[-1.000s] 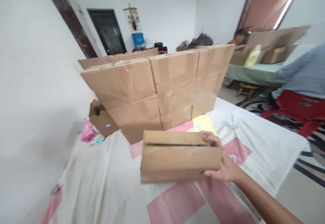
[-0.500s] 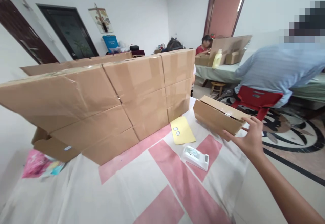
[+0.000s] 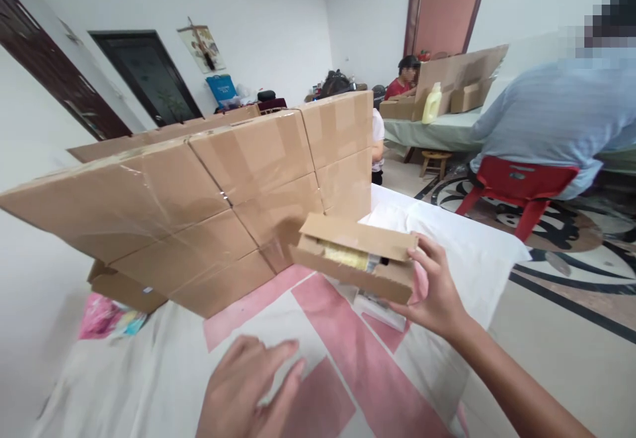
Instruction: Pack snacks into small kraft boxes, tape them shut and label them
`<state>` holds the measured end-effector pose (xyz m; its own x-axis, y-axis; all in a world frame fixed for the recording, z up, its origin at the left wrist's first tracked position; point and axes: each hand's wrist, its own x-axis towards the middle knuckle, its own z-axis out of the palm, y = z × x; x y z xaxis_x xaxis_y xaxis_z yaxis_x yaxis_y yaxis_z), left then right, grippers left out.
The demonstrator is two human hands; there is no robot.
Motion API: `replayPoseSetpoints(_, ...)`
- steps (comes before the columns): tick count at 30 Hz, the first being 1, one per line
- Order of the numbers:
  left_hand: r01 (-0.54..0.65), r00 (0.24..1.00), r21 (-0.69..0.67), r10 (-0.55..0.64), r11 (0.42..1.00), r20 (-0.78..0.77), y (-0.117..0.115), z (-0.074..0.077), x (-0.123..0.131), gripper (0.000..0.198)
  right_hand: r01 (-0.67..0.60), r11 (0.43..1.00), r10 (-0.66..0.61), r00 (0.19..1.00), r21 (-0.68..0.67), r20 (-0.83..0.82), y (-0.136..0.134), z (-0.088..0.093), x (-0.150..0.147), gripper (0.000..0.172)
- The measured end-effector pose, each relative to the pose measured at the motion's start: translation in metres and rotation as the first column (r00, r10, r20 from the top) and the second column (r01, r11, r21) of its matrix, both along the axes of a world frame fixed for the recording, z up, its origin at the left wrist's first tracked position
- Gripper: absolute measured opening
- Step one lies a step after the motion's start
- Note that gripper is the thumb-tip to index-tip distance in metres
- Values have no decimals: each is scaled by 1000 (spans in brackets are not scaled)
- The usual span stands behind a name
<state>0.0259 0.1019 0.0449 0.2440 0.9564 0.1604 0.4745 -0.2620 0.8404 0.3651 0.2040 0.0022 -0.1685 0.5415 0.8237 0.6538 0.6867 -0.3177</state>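
My right hand (image 3: 437, 289) grips the right end of a small cardboard box (image 3: 360, 234), thumb below and fingers at the flap edge. The box is tilted, raised above the table, with its lid partly lifted. Something yellow (image 3: 345, 257) and a dark bit show in the gap; I cannot make out what they are. A white device (image 3: 385, 312) lies beneath the box, largely hidden by it. My left hand (image 3: 251, 388) hovers over the near part of the cloth, thumb and index finger apart, holding nothing.
A wall of taped cartons (image 3: 233, 206) crosses the table. A pink plastic package (image 3: 99, 317) and an open carton (image 3: 126, 287) sit at its left. To the right, a person in a blue shirt sits on a red chair (image 3: 531, 179); a yellow bottle (image 3: 432, 103) stands beyond.
My right hand has carried the small box left and nearer, over the white device, its lid gap now facing me. The yellow sheet is hidden from sight. My left hand has come into view.
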Motion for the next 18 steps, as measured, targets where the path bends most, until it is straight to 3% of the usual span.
replayPoseSetpoints(1,-81,987,267,115,960,-112,7,10,4,30,-52,999,52,999,-1,13,-4,3,-14,98)
replayPoseSetpoints(2,-90,949,520,231,849,-213,15,20,8,33,-87,996,87,996,6,25,-8,5,-27,97)
replayPoseSetpoints(4,8,866,754,373,657,-334,28,37,18,29,-114,993,112,993,33,44,-13,9,-48,95)
replayPoseSetpoints(5,47,839,775,396,631,-373,33,43,22,26,-117,992,115,992,44,45,-15,11,-55,94)
replayPoseSetpoints(8,87,809,749,391,657,-438,43,47,27,23,-142,989,142,990,29,13,-17,14,-69,96)
replayPoseSetpoints(12,89,807,747,392,659,-442,40,33,21,29,-218,972,214,976,-85,-45,-20,9,-81,96)
replayPoseSetpoints(18,53,823,601,306,798,-479,24,11,9,38,-348,901,323,937,-260,-132,-26,-22,-101,95)
